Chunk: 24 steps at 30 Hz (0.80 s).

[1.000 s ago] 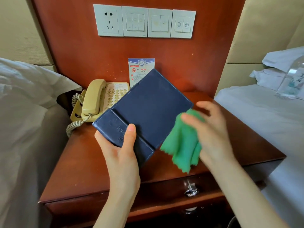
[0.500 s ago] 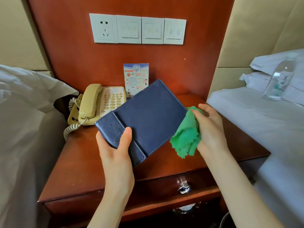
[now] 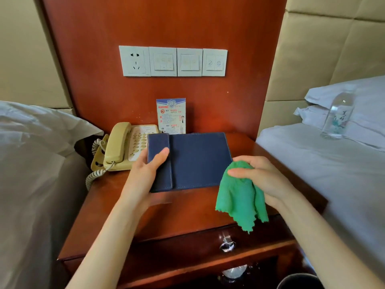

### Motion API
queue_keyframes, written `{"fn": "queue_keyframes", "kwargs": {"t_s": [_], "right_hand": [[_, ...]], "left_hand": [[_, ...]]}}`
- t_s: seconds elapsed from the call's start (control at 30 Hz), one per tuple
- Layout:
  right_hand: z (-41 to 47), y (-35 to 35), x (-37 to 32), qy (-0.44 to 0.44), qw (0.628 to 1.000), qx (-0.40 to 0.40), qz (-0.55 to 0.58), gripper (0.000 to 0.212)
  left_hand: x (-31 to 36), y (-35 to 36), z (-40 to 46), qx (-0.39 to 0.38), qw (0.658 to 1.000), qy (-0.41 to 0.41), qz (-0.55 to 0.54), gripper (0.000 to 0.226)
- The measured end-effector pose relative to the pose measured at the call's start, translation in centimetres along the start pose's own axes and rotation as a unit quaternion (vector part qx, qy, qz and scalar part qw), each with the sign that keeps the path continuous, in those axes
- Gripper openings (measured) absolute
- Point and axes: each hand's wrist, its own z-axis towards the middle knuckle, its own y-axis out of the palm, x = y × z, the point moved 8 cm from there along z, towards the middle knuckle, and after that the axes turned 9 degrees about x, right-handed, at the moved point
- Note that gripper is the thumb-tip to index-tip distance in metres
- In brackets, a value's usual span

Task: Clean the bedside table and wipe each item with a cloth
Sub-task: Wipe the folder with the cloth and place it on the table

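- On the tabletop (image 3: 187, 207) of the bedside table, a navy leather folder (image 3: 200, 159) lies flat or nearly so, its far edge just in front of a printed notice card (image 3: 171, 115) that leans on the wooden back panel.
- The left hand (image 3: 145, 174) holds the folder's left flap, thumb on top and fingers underneath; that grip looks light.
- The right hand (image 3: 264, 180) has its grip bunched round a green cloth (image 3: 239, 195), which hangs down over the front part of the tabletop, just right of the folder's near corner.
- Risk: pushing the folder farther back could knock the card over, since the two look close to touching.
- Risk: the beige telephone (image 3: 125, 147) sits just beside the folder's left edge; a sideways nudge could shift it or catch the coiled cord (image 3: 93, 176) that trails over the tabletop's edge.
- Risk: the cloth's loose tail could drag across the tabletop and miss spots, or snag on the drawer handle (image 3: 227, 243) below.
- Risk: a water bottle (image 3: 338, 115) stands on the soft bed at the right; it looks unsteady there and could topple if the mattress is jolted.
- Hidden: the fingers under the folder, and whether its near edge actually rests on the wood.
- Hard to make out: the card's small print, the marks on the wall switches (image 3: 173, 61), and the dark objects below the drawer, which are cut off by the frame.
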Motion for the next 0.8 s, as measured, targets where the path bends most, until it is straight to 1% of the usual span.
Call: {"fn": "queue_keyframes", "kwargs": {"t_s": [0.03, 0.07, 0.1, 0.13, 0.17, 0.23, 0.3, 0.37, 0.43, 0.47, 0.53, 0.57, 0.63, 0.67, 0.77, 0.8], "right_hand": [[-0.1, 0.1, 0.1, 0.002, 0.999, 0.024, 0.046, 0.018], [-0.3, 0.2, 0.2, 0.002, 0.994, 0.05, 0.095, 0.018], [-0.5, 0.5, 0.3, 0.0, 0.988, 0.072, 0.14, 0.019], [-0.9, 1.0, 0.5, -0.002, 0.981, 0.082, 0.176, 0.019], [-1.3, 1.7, 0.7, -0.005, 0.976, 0.083, 0.199, 0.018], [-2.2, 3.5, 1.0, -0.019, 0.975, 0.064, 0.211, 0.015], [-2.9, 4.5, 1.1, -0.043, 0.977, 0.056, 0.2, 0.019], [-3.0, 3.9, 1.2, -0.072, 0.978, 0.097, 0.168, 0.041], [-2.6, 2.5, 0.6, -0.102, 0.977, 0.133, 0.134, 0.063], [-2.0, 1.6, 0.2, -0.116, 0.974, 0.154, 0.123, 0.069], [-0.9, -0.8, -1.0, -0.134, 0.961, 0.218, 0.106, 0.068], [-0.4, -1.8, -1.6, -0.141, 0.954, 0.249, 0.095, 0.064], [-0.2, -1.9, -2.0, -0.171, 0.944, 0.276, 0.056, 0.052], [-0.7, -1.1, -1.9, -0.195, 0.942, 0.273, 0.026, 0.049], [-2.2, 1.9, -0.7, -0.238, 0.944, 0.227, -0.026, 0.058], [-2.0, 1.6, -0.7, -0.243, 0.941, 0.233, -0.033, 0.058]], "left_hand": [[0.0, 0.4, 0.1, -0.013, 0.997, -0.048, -0.062, 0.04], [-0.2, 0.8, 0.0, -0.025, 0.986, -0.087, -0.138, 0.046], [-0.3, 1.5, -0.4, -0.037, 0.974, -0.108, -0.196, 0.054], [-0.6, 2.5, -1.1, -0.053, 0.967, -0.113, -0.224, 0.06], [-1.0, 3.5, -1.9, -0.065, 0.966, -0.108, -0.226, 0.063], [-2.2, 5.0, -3.2, -0.059, 0.977, -0.074, -0.189, 0.055], [-3.1, 5.3, -3.5, -0.01, 0.99, -0.029, -0.14, 0.04], [-3.6, 4.6, -3.2, 0.043, 0.992, -0.009, -0.118, 0.031], [-3.7, 4.4, -3.0, 0.032, 0.993, 0.009, -0.117, 0.03], [-3.7, 4.4, -3.0, 0.021, 0.993, 0.023, -0.11, 0.031], [-3.6, 4.4, -3.3, 0.007, 0.995, 0.041, -0.095, 0.032], [-3.6, 4.4, -3.5, 0.004, 0.995, 0.045, -0.091, 0.031], [-3.4, 4.4, -3.6, 0.009, 0.995, 0.058, -0.087, 0.032], [-3.2, 4.5, -3.5, 0.014, 0.994, 0.065, -0.085, 0.032], [-2.6, 4.7, -3.1, 0.016, 0.994, 0.088, -0.068, 0.035], [-2.4, 4.7, -3.1, 0.006, 0.993, 0.1, -0.058, 0.036]]}}
